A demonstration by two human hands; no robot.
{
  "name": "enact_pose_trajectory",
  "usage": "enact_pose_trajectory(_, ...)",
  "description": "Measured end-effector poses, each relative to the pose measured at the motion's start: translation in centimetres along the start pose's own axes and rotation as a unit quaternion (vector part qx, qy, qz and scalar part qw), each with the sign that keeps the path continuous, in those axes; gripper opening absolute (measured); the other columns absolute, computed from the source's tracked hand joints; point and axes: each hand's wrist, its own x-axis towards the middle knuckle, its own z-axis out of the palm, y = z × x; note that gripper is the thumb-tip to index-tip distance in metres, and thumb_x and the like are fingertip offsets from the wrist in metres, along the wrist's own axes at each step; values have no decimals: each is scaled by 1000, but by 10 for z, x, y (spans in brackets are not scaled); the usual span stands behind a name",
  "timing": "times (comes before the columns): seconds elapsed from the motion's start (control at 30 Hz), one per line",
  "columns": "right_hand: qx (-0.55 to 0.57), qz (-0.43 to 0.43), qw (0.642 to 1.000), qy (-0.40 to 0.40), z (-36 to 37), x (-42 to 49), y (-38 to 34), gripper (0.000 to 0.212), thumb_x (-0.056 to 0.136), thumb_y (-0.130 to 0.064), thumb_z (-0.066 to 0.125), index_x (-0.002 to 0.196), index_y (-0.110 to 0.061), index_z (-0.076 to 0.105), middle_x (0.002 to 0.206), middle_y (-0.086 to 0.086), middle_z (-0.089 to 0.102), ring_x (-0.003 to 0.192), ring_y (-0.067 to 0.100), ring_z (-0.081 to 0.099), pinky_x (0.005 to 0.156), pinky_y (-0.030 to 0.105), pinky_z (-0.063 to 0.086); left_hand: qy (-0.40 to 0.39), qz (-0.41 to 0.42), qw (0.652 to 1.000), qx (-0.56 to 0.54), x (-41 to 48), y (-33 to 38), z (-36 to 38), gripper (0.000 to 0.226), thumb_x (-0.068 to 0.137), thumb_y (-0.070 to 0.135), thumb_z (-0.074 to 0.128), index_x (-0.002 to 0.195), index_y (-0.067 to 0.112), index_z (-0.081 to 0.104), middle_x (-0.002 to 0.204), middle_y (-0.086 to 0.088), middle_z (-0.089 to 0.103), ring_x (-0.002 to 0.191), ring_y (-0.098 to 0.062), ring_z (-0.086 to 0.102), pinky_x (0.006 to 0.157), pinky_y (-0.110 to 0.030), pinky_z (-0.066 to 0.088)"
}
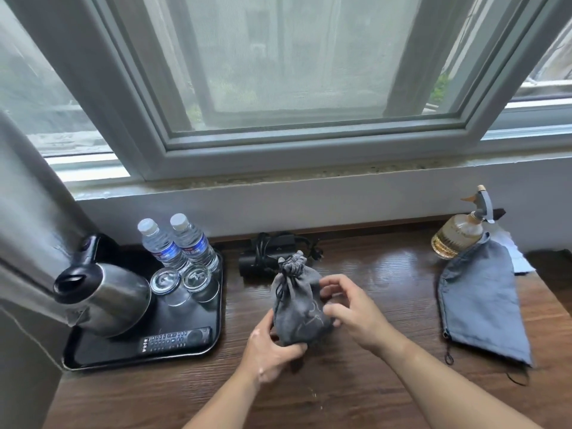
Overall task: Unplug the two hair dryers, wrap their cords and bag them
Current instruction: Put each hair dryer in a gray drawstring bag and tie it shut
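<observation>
Gripping the lower end of a grey drawstring pouch, the left hand has its fingers and thumb curled round the fabric. The right hand sits at the pouch's other side with bent fingers against it; whether they pinch the cloth cannot be told. The pouch stands bulging on the wooden desk, its neck cinched shut, so its contents are hidden. Just beyond both hands lies a black hair dryer with its cord wound about it, unbagged. Well off to the right hand's side a blue-grey bag lies flat, its top against a spray bottle holding amber liquid. Beyond the left hand's outer side, a black tray carries a steel kettle, two water bottles, two glasses and a remote.
</observation>
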Motion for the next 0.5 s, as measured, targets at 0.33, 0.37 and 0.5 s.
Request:
enact_pose_trajectory(0.33, -259, 29, 951, -168, -12, 48, 53, 100, 62, -45, 73, 152, -29, 31, 149, -12, 39, 136, 6, 40, 114, 25, 34, 22, -39, 991, -125, 27, -9, -15, 74, 52, 26, 86, 122, 23, 63, 112, -3, 76, 107, -21, 70, 89, -35, 56)
enact_pose_trajectory(0.37, -260, 26, 951, -163, -9, 48, 56, 94, 65, -44, 74, 149, -30, 35, 146, -12, 41, 133, 6, 42, 112, 24, 36, 27, -43, 987, -154, 27, -7, -15, 74, 52, 24, 85, 123, 23, 63, 113, -4, 75, 107, -21, 70, 88, -34, 56)
enact_pose_trajectory(0.5, -255, 16, 956, -143, 7, 42, 68, 82, 73, -44, 74, 146, -39, 36, 139, -17, 43, 129, 2, 43, 109, 21, 35, 32, -59, 975, -213, 23, -7, -16, 70, 57, 26, 81, 125, 23, 62, 116, -7, 74, 110, -19, 69, 90, -32, 55)
